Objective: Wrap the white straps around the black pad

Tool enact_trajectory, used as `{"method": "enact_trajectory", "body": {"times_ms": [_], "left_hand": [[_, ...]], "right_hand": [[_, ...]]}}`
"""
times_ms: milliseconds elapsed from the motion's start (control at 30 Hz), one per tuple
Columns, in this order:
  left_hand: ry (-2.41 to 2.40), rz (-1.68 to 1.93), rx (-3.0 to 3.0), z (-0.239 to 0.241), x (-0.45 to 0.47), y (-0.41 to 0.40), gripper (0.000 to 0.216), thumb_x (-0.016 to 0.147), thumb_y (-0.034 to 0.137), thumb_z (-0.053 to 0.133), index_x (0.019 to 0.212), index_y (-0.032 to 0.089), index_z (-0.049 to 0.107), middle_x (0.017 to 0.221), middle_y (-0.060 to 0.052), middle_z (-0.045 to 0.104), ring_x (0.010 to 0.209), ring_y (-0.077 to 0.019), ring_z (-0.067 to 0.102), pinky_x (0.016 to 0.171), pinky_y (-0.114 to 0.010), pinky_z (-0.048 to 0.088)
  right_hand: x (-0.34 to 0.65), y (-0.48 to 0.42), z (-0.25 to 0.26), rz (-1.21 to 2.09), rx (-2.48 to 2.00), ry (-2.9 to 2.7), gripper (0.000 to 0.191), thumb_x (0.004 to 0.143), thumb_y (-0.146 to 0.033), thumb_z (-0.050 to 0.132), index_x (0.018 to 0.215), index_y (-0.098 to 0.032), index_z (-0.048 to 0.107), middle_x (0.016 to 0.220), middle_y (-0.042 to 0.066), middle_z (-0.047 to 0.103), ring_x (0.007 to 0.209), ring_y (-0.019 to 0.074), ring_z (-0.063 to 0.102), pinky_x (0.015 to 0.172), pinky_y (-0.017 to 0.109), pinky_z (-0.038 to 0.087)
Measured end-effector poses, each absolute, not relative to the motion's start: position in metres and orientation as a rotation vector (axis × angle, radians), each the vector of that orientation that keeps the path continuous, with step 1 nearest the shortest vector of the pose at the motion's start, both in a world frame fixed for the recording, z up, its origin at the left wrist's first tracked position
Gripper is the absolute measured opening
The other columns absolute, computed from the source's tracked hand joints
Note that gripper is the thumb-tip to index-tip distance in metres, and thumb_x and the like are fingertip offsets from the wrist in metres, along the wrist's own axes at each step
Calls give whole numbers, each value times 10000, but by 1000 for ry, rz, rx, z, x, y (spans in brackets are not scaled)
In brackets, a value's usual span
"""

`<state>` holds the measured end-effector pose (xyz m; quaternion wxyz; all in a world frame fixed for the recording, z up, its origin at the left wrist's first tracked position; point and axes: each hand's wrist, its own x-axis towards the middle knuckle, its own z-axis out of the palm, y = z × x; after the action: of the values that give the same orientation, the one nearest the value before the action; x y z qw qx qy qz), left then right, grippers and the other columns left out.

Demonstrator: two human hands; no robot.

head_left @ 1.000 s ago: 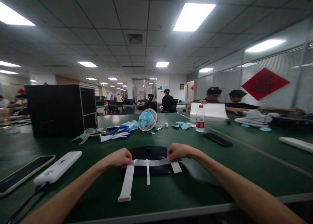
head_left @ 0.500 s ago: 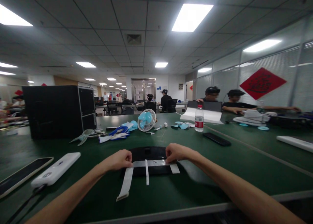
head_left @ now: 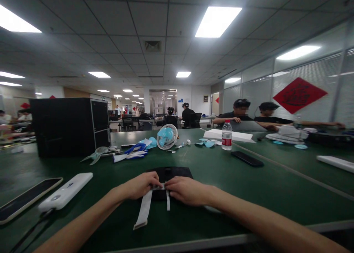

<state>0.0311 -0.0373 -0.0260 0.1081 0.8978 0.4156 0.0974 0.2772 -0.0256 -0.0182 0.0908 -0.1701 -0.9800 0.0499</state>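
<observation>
A black panel [head_left: 180, 170] with a slightly curved far edge lies on the green table in front of me. A silver strip [head_left: 158, 187] runs across it, mostly under my fingers. From it a wide white ribbon cable [head_left: 144, 210] reaches toward me on the left, and a narrow white one [head_left: 168, 202] hangs at the middle. My left hand [head_left: 143, 185] is closed, its fingertips pressed on the strip just left of the narrow cable. Right beside them, my right hand [head_left: 190, 191] bends over the panel with fingers together; what its fingertips pinch is hidden.
Behind the panel lie blue-and-white gloves [head_left: 131, 152], a small fan [head_left: 167, 137] and loose blue fan blades [head_left: 205, 142]. A water bottle [head_left: 226, 135] and black phone [head_left: 247, 159] are at right. A white power bank [head_left: 66, 192], phone [head_left: 29, 197] and black computer case [head_left: 65, 127] occupy the left.
My right hand has moved left from the panel's right end to its middle. My left hand has shifted right along the strip. Across the table, a person's grey panel now lies lower.
</observation>
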Motion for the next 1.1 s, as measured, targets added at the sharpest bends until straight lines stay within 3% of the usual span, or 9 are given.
{"method": "enact_trajectory", "body": {"times_ms": [533, 833, 1100], "left_hand": [[1207, 295, 2679, -26, 33, -38, 431, 799, 70, 416, 1082, 284, 662, 1119, -7, 580, 1018, -149, 546, 926, -281, 405], [1218, 297, 2727, -26, 40, -44, 318, 872, 190, 422, 1065, 266, 663, 1109, -26, 577, 1003, -167, 551, 915, -288, 411], [1177, 269, 2785, -21, 40, -51, 405, 883, 153, 381, 1167, 329, 610, 1134, -20, 573, 1020, -168, 552, 927, -299, 404]], "right_hand": [[290, -53, -24, -24, -452, -2926, 395, 927, -329, 433, 1278, -183, 541, 1259, 99, 593, 1173, 212, 516, 1022, 368, 344], [278, -45, -25, 102, -623, -2875, 551, 947, -471, 320, 1301, -103, 529, 1360, 160, 500, 1247, 265, 464, 1063, 406, 325], [291, -42, -18, 286, -600, -2909, 547, 951, -459, 336, 1417, -178, 388, 1443, 110, 411, 1330, 215, 366, 1115, 371, 254]]}}
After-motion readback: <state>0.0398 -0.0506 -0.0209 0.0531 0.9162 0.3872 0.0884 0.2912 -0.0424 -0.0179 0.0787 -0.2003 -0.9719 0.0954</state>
